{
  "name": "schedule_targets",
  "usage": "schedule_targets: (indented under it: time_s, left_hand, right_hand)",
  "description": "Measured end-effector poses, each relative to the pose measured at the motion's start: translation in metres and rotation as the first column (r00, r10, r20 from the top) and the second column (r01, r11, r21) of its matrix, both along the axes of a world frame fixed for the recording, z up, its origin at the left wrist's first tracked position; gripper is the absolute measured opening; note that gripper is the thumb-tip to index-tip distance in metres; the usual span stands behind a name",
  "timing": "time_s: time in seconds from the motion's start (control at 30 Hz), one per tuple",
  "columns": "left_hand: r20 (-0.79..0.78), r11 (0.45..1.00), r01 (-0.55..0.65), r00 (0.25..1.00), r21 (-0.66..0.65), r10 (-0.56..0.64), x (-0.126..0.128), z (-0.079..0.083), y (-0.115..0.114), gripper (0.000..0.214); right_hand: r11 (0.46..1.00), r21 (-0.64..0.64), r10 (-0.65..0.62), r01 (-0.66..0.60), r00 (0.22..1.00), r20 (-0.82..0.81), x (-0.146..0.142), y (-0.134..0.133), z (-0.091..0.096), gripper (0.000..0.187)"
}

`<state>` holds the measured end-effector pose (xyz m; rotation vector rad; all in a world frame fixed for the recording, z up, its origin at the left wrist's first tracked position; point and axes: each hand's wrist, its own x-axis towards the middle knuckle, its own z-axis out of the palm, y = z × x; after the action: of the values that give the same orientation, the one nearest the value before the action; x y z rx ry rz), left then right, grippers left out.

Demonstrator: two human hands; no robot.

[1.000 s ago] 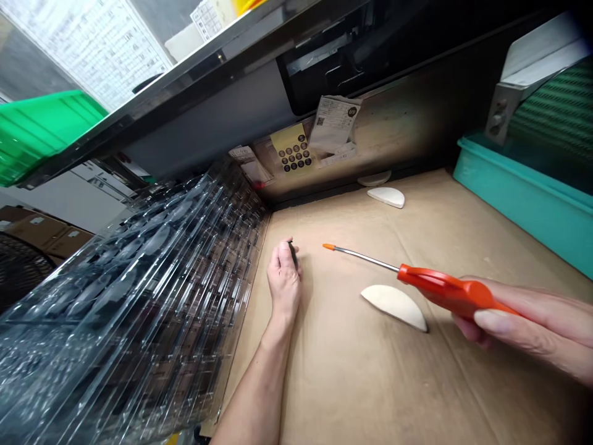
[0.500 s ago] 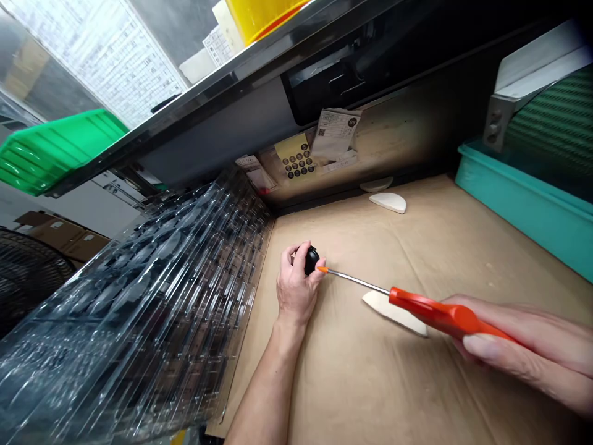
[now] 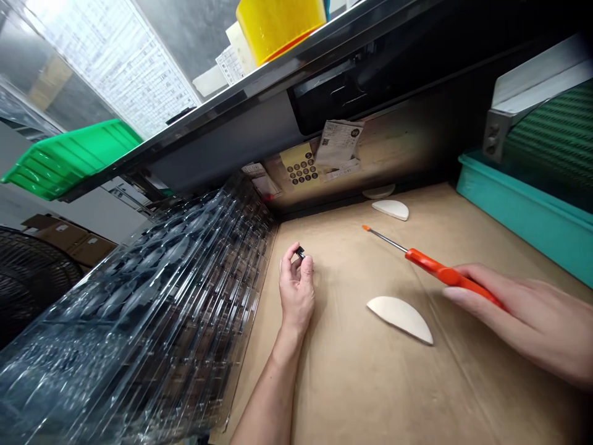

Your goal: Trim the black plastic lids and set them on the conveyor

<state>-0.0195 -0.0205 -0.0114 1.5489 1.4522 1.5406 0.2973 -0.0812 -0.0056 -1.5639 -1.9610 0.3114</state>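
Note:
Between the thumb and fingers of my left hand (image 3: 297, 287) is a small black part (image 3: 301, 252), partly hidden by the fingertips; its kind does not show. My right hand (image 3: 514, 309) is closed around the orange handle of a tool with a thin metal shaft (image 3: 435, 266) and a small orange tip, pointing up and left, apart from the black part. Below the shaft, a cream half-moon pad (image 3: 402, 318) lies on the brown cardboard (image 3: 352, 383). Another similar pad (image 3: 390, 209) lies near the back edge.
Stacked clear plastic trays (image 3: 185, 296) rise along the left. A teal bin (image 3: 523, 210) stands at the right under a metal bracket. Above the back, a shelf edge (image 3: 259, 93) carries a yellow container (image 3: 282, 28) and a green bin (image 3: 76, 157). A fan (image 3: 32, 278) is far left.
The orange tool has drawn away from the left hand, its tip now up and to the right. My left hand has turned the black part, which shows a different side.

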Motion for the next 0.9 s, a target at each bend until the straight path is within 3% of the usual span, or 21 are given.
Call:
schedule_targets:
  time_s: [0.07, 0.13, 0.23, 0.3, 0.57, 0.77, 0.9]
  left_hand:
    - [0.101, 0.999, 0.034, 0.994, -0.016, -0.032, 0.004, 0.004, -0.002, 0.043]
    - [0.304, 0.993, 0.112, 0.948, -0.044, -0.093, 0.009, 0.012, -0.005, 0.041]
    - [0.648, 0.947, 0.31, 0.738, -0.08, -0.187, 0.014, 0.024, -0.011, 0.037]
    - [0.758, 0.908, 0.407, 0.621, -0.096, -0.198, 0.016, 0.032, -0.015, 0.036]
    - [0.897, 0.79, 0.591, 0.422, -0.163, -0.131, 0.019, 0.046, -0.023, 0.044]
    - [0.917, 0.782, 0.604, 0.381, -0.153, -0.115, 0.021, 0.048, -0.026, 0.05]
    - [0.929, 0.77, 0.62, 0.355, -0.15, -0.105, 0.021, 0.048, -0.027, 0.055]
  right_hand:
    - [0.999, -0.031, -0.004, 0.007, 0.993, 0.116, -0.005, 0.011, -0.012, 0.044]
    - [0.999, 0.025, -0.045, 0.041, 0.979, 0.197, -0.009, 0.018, -0.02, 0.051]
    - [0.993, 0.094, -0.09, 0.068, 0.963, 0.255, -0.009, 0.022, -0.028, 0.052]
    - [0.99, 0.122, -0.102, 0.072, 0.959, 0.265, -0.006, 0.023, -0.03, 0.053]
    - [0.974, 0.223, -0.039, -0.027, 0.958, 0.283, 0.002, 0.026, -0.034, 0.047]
    - [0.954, 0.282, 0.05, -0.1, 0.982, 0.181, -0.02, 0.021, -0.013, 0.04]
    - [0.95, 0.273, 0.136, -0.154, 0.987, 0.085, -0.035, 0.014, -0.009, 0.03]
